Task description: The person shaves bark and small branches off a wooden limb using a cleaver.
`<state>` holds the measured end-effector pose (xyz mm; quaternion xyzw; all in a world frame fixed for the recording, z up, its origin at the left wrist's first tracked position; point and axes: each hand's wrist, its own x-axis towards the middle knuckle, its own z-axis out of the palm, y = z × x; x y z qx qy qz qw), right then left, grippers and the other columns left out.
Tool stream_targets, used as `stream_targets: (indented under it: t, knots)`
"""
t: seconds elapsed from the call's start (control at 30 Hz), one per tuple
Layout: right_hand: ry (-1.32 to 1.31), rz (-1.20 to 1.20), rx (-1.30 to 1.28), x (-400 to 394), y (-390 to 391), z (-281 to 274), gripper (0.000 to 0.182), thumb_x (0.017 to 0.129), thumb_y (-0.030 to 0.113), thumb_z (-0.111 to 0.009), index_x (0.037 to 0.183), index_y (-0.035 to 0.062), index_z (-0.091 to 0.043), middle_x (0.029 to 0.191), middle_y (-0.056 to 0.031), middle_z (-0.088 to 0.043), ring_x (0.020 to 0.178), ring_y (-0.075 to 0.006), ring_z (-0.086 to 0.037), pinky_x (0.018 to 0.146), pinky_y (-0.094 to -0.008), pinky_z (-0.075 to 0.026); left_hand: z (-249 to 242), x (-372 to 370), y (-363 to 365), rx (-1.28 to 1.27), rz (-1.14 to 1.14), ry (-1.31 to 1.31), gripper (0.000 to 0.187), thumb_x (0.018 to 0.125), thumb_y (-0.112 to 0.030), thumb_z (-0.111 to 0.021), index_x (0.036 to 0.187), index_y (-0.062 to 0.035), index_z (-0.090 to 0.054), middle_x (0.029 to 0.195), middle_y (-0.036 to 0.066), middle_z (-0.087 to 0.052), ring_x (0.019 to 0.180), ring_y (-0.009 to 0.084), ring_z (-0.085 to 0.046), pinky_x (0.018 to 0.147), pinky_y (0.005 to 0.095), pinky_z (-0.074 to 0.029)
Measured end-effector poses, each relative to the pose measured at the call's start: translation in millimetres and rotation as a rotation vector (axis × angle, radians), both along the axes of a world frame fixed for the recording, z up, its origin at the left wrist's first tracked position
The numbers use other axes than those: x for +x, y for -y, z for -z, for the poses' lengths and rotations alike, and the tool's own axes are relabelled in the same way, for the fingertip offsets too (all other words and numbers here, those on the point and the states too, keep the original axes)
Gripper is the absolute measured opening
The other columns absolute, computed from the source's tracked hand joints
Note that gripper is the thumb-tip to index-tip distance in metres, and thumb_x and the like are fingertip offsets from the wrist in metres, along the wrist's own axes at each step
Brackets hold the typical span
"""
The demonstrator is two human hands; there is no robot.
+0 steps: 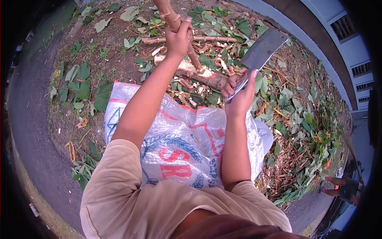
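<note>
My left hand (pixel 179 41) is wrapped round a thick brown branch (pixel 167 15), held steeply tilted with its upper end leaving the top of the view. The branch's lower end meets a log (pixel 217 81) on the ground, whose upper side is hacked pale and reddish. In my right hand (pixel 241 95) is the handle of a cleaver (pixel 263 49). Its broad dark blade points up and to the right, apart from the branch. A white woven sack (pixel 175 131) with red and blue print lies over my lap.
A thinner cut stick (pixel 203 39) lies beyond the log among pale wood chips. Green leaves (pixel 296 107) and stems litter the soil at right. Pavement (pixel 28 107) runs along the left, a pale building (pixel 358 51) stands at right, and another person (pixel 344 191) is at lower right.
</note>
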<state>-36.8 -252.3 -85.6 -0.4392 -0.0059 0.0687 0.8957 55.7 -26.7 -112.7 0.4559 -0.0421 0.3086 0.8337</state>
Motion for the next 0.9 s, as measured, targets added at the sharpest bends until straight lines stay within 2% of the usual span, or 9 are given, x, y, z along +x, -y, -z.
stream_targets:
  t: [0.13, 0.23, 0.3, 0.43, 0.57, 0.67, 0.73, 0.83, 0.9]
  knots:
    - [0.418, 0.386, -0.017, 2.4, -44.1, 90.8, 0.046, 0.108, 0.057, -0.044, 0.107, 0.0117, -0.04, 0.077, -0.0038, -0.042, 0.06, -0.013, -0.043, 0.052, -0.0279, -0.037, -7.3, -0.6, 8.0, 0.026, 0.006, -0.036, 0.025, 0.101, -0.02, -0.064, 0.083, -0.0068, -0.054, 0.059, -0.002, -0.042, 0.048, 0.0078, -0.037, 0.05, 0.0263, -0.031]
    - [-0.457, -0.324, -0.316, -23.4, -58.0, 131.4, 0.048, 0.11, 0.055, -0.041, 0.102, 0.0077, -0.047, 0.067, -0.0028, -0.043, 0.051, -0.0127, -0.042, 0.045, -0.0316, -0.037, -5.4, 3.3, 7.2, 0.08, -0.012, -0.035, 0.029, 0.103, -0.026, -0.064, 0.084, -0.0073, -0.055, 0.059, -0.002, -0.043, 0.049, 0.0079, -0.038, 0.05, 0.0263, -0.032]
    - [-0.342, -0.324, -0.387, -25.8, -61.0, 144.8, 0.051, 0.109, 0.059, -0.04, 0.103, 0.0087, -0.047, 0.068, -0.0037, -0.045, 0.051, -0.0133, -0.044, 0.045, -0.031, -0.037, 0.2, 4.3, 0.9, 0.095, -0.047, -0.082, 0.033, 0.102, -0.034, -0.069, 0.086, -0.0083, -0.056, 0.066, -0.001, -0.048, 0.055, 0.0087, -0.043, 0.054, 0.0265, -0.038]
    - [-0.546, -0.289, -0.145, -16.5, -50.9, 118.4, 0.049, 0.108, 0.059, -0.043, 0.101, 0.0106, -0.048, 0.068, -0.0013, -0.043, 0.049, -0.0118, -0.041, 0.045, -0.029, -0.037, -10.9, -2.1, 0.4, 0.112, -0.298, -0.234, 0.036, 0.095, -0.037, -0.08, 0.091, -0.0079, -0.058, 0.081, -0.001, -0.055, 0.073, 0.0101, -0.054, 0.066, 0.0275, -0.045]
    - [-0.918, -0.456, 0.863, 20.1, -4.9, 86.1, 0.045, 0.107, 0.055, -0.049, 0.101, 0.0109, -0.05, 0.069, 0.0005, -0.042, 0.05, -0.0096, -0.04, 0.046, -0.027, -0.035, -12.4, 2.0, -5.3, -0.13, -0.287, -0.195, 0.031, 0.094, -0.03, -0.079, 0.089, -0.0084, -0.058, 0.073, -0.002, -0.05, 0.063, 0.0091, -0.049, 0.058, 0.0261, -0.04]
    - [-0.559, -0.426, 0.642, 7.8, -1.0, 37.0, 0.044, 0.107, 0.052, -0.051, 0.099, 0.0096, -0.048, 0.069, -0.0002, -0.04, 0.052, -0.01, -0.039, 0.048, -0.0274, -0.037, -5.9, 0.5, -1.0, -0.113, -0.191, -0.135, 0.027, 0.095, -0.02, -0.076, 0.084, -0.0081, -0.055, 0.066, -0.004, -0.044, 0.053, 0.0073, -0.043, 0.05, 0.0254, -0.032]
    - [0.074, 0.135, -0.016, -8.0, -17.2, 7.0, 0.039, 0.11, 0.046, -0.05, 0.1, 0.0085, -0.044, 0.075, -0.0017, -0.041, 0.058, -0.0113, -0.041, 0.054, -0.0284, -0.039, -8.2, -0.9, 3.3, -0.087, -0.18, -0.126, 0.031, 0.096, -0.023, -0.075, 0.079, -0.0087, -0.054, 0.063, -0.004, -0.047, 0.052, 0.0076, -0.045, 0.05, 0.0256, -0.034]
    - [0.626, 0.504, -0.132, 11.9, -38.8, 62.4, 0.038, 0.111, 0.046, -0.046, 0.103, 0.0101, -0.039, 0.08, -0.0031, -0.042, 0.063, -0.0126, -0.042, 0.057, -0.0294, -0.039, -9.7, 2.4, 7.6, -0.033, -0.151, -0.085, 0.035, 0.097, -0.025, -0.075, 0.074, -0.0094, -0.053, 0.06, -0.003, -0.049, 0.05, 0.0075, -0.045, 0.049, 0.0253, -0.035]
    - [0.237, 0.174, -0.215, -23.7, -59.9, 111.4, 0.031, 0.112, 0.039, -0.045, 0.107, 0.0091, -0.042, 0.079, -0.0011, -0.043, 0.061, -0.0111, -0.044, 0.054, -0.0281, -0.041, -9.3, 3.9, 5.3, -0.032, -0.065, -0.05, 0.03, 0.096, -0.02, -0.076, 0.08, -0.0084, -0.053, 0.062, -0.004, -0.043, 0.051, 0.0072, -0.04, 0.05, 0.0251, -0.032]
